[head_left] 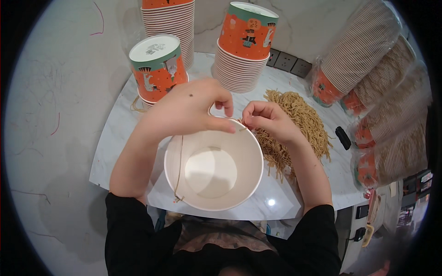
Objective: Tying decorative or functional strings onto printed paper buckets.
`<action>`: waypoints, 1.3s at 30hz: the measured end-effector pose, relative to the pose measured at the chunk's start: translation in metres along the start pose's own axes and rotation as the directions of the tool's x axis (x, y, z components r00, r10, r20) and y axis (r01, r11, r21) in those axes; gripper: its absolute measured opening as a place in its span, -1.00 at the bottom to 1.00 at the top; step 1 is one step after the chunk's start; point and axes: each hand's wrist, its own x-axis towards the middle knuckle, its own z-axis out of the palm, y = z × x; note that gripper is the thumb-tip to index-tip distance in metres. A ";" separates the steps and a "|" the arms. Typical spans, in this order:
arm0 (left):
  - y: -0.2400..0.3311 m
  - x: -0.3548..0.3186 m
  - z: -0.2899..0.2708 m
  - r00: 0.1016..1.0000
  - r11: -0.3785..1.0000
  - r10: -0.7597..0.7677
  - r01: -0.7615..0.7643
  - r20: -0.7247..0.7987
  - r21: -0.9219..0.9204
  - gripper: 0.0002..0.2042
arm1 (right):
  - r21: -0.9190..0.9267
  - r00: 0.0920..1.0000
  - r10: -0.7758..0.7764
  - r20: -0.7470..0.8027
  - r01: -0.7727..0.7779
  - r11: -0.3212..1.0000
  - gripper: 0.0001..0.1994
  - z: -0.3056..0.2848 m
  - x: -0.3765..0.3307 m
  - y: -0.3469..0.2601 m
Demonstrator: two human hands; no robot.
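Note:
A white-lined paper bucket (246, 177) stands at the table's near edge, its mouth facing up toward me. My left hand (198, 108) reaches over its far rim, thumb inside the wall and fingers curled outside it. At the far right rim, my right hand (267, 119) pinches a thin tan cord (180, 165), mostly hidden by the fingers. Inside the bucket the cord runs down the left wall to a knotted end at the near-left rim; my left hand covers its far part. Beside my right hand lies a heap of tan cords (299, 122).
Behind my left hand stands an upside-down orange and green bucket (156, 69). Farther back are a tall stack (168, 23) and another bucket stack (244, 46). Plastic-wrapped stacks (361, 50) lean at the right, near a small black object (343, 138). Sockets (286, 61) line the back wall.

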 end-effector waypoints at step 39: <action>0.007 0.010 0.007 0.974 0.949 -0.161 0.197 0.160 -0.246 -0.81 | 0.019 0.972 -0.177 0.153 0.176 0.984 -0.78 0.016 0.002 0.009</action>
